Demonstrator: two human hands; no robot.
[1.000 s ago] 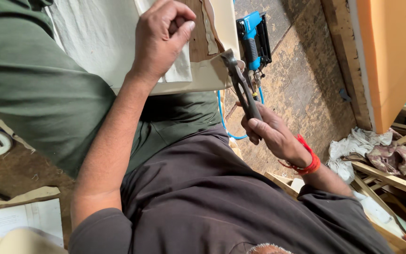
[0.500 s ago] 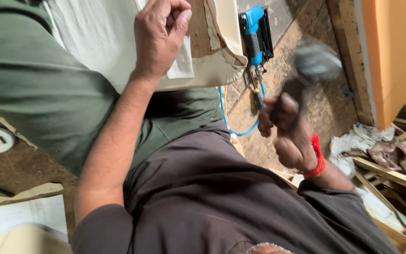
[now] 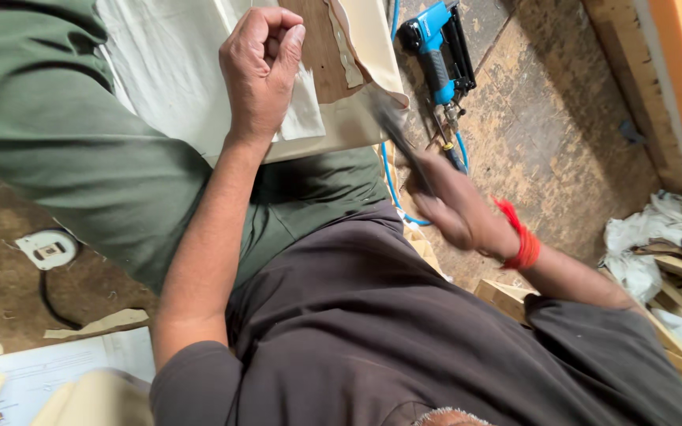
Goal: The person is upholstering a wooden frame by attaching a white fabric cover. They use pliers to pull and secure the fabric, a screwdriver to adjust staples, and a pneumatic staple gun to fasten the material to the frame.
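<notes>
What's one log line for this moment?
left hand: pinched, on cream fabric | right hand: grips blurred dark tool | nearby: blue nail gun

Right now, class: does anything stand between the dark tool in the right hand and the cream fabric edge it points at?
Nothing visible does. The right hand grips the blurred dark tool, whose tip meets the cream fabric edge. The left hand rests further left; the blue nail gun lies aside.

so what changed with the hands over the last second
The right hand swung its dark tool up away from the cream-covered panel, then back down onto its edge, gripping it throughout. The left hand stayed pinching the fabric; the blue nail gun stayed on the floor.
</notes>
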